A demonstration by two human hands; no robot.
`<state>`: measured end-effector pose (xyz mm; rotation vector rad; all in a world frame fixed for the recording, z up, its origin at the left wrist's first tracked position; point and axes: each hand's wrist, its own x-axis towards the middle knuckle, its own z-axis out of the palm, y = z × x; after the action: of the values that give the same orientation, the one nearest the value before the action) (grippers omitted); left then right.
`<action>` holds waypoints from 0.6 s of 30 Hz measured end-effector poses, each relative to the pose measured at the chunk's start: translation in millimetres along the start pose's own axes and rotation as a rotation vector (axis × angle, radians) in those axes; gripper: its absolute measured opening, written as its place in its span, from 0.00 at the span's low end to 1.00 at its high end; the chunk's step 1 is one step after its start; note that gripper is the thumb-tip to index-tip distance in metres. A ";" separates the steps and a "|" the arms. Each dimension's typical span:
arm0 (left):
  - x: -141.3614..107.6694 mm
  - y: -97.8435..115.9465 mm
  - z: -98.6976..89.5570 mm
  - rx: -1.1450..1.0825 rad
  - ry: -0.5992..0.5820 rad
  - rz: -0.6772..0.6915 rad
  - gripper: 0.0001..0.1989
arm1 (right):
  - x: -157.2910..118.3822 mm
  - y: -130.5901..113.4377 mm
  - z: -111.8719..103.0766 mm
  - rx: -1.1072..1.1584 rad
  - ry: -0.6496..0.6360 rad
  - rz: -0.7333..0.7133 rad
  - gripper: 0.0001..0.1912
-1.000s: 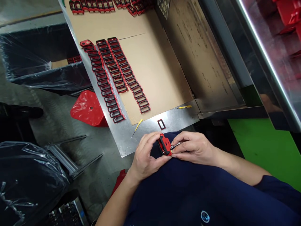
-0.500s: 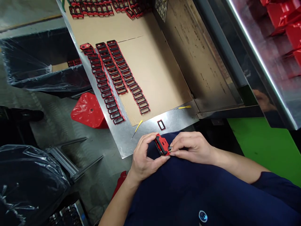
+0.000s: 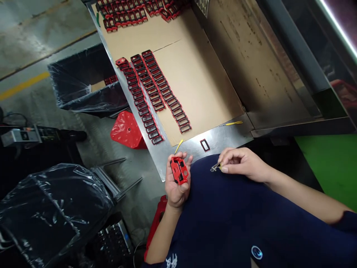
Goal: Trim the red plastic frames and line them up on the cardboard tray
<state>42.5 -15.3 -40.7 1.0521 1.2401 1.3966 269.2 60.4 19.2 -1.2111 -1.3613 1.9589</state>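
Observation:
A red and black plastic part [image 3: 179, 170] rests in my left hand [image 3: 176, 188], its fingers and thumb curled round the edges. My right hand [image 3: 240, 163] pinches a small metal piece [image 3: 215, 167] in front of my dark blue shirt, apart from the plastic part. What exactly the metal piece is cannot be made out. Beyond the hands, a black rectangular frame [image 3: 205, 145] lies on the metal table edge [image 3: 220, 139]. One yellow-handled tool [image 3: 179, 146] lies just behind my left hand, and a second yellow item [image 3: 233, 123] is farther right.
Rows of red and black frames [image 3: 158, 80] lie on the cardboard-covered table [image 3: 195, 74], with more at the far end. Left of the table are a plastic-lined bin [image 3: 92, 100] and a red stool [image 3: 128, 130]. A brown panel [image 3: 251, 67] borders the right side.
My hands have moved apart. The plastic part has gone left in my left hand and turned to show another face; my right hand has drawn away with the metal piece. The view has shifted.

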 end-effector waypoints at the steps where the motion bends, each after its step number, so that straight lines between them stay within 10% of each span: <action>1: -0.7 -0.8 -0.3 0.038 0.002 -0.008 0.40 | -0.4 -1.5 -2.6 -0.071 -0.079 0.004 0.12; 8: -4.3 -8.0 -7.1 0.010 -0.001 -0.020 0.40 | -2.9 -7.2 -35.3 -0.517 -0.297 0.072 0.06; 18: 78.8 -84.6 -71.0 1.007 0.574 -0.609 0.30 | 2.8 8.2 -37.6 -0.545 -0.114 0.144 0.13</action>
<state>-31.1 52.5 -132.2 0.7512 2.5680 0.5448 300.9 78.2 6.0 -1.4832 -2.0044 1.8291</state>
